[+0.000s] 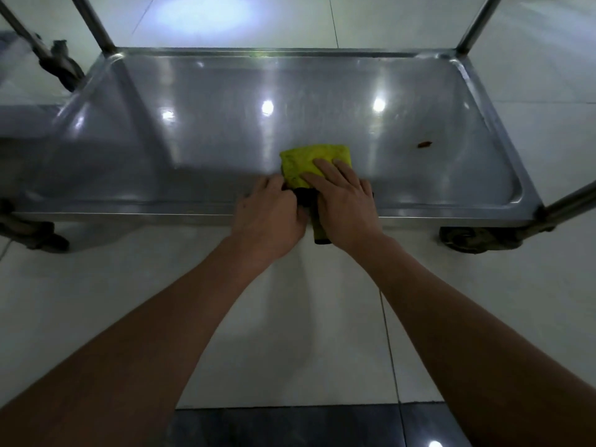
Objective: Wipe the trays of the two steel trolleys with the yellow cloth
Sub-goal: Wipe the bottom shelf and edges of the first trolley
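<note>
One yellow cloth (314, 162) on one tray (225, 124): right hand (342, 201) presses flat, left hand (274, 211) pinches (two hands).

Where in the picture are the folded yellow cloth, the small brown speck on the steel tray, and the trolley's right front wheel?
Folded yellow cloth (314, 156): head view, its bare far half.
Small brown speck (424, 144): head view, its middle.
Right front wheel (464, 239): head view, its hub.
</note>
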